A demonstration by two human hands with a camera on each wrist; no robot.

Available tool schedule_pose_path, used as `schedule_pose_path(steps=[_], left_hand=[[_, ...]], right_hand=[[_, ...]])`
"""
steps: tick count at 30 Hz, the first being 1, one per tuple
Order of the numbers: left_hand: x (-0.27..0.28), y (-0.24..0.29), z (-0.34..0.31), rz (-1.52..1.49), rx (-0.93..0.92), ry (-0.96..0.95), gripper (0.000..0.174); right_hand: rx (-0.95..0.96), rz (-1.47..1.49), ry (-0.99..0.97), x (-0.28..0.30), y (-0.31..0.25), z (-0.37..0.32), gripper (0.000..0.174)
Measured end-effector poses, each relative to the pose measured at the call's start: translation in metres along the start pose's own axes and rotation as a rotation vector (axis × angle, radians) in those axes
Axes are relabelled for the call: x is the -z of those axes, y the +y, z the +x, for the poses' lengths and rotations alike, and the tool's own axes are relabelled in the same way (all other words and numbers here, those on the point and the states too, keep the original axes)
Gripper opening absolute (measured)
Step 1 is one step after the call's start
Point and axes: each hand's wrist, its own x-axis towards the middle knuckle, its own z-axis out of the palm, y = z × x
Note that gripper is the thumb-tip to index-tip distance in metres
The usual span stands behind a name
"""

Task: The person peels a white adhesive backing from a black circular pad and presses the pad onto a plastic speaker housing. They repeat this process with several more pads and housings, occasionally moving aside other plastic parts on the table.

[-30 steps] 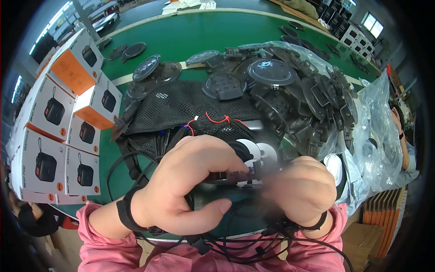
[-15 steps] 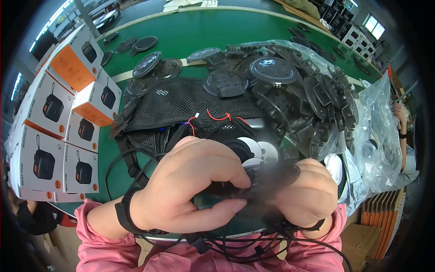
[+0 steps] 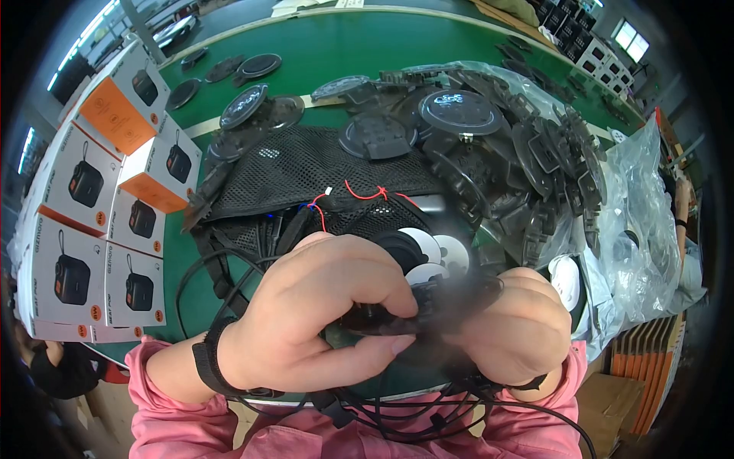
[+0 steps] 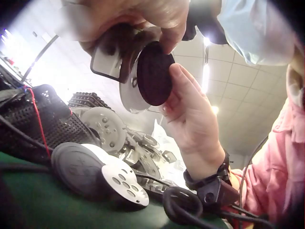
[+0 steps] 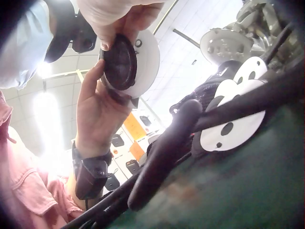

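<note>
Head view is showing the green table (image 3: 367,53) stretching wide, with stacked white-and-orange boxes (image 3: 84,206) sitting along its left edge, a black mesh bag (image 3: 306,164) lying mid-table, and a heap of black plastic parts (image 3: 497,161) piling up against a clear plastic bag (image 3: 634,222) on the right. Down front, over the near edge, the left hand (image 3: 321,314) and the right hand (image 3: 516,333) are meeting, both curling their fingers around one white disc (image 5: 147,59) and holding it up off the table between them. Fingertips of both hands are pinching at the rim of the small black pad (image 5: 119,62) sitting on the disc's face.
</note>
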Motion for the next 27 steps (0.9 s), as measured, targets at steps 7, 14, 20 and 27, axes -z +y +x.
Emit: schedule_pose_path(steps=[7, 14, 20, 27], left_hand=[[0.0002, -0.0001, 0.0006, 0.003, 0.008, -0.006, 0.023], [-0.0008, -0.0005, -0.0009, 0.024, 0.032, 0.004, 0.022], [-0.0029, -0.0006, -0.0013, 0.000, 0.083, 0.022, 0.021], [-0.0035, 0.0005, -0.0019, -0.004, 0.102, -0.002, 0.020]], right_hand=[[0.004, 0.008, 0.011, -0.0012, 0.0004, 0.0001, 0.032], [0.002, -0.016, -0.010, -0.0002, 0.0005, 0.0010, 0.030], [-0.036, -0.043, -0.006, -0.0030, 0.0001, 0.0012, 0.028], [-0.051, -0.052, -0.009, -0.0036, 0.0002, -0.0012, 0.025]])
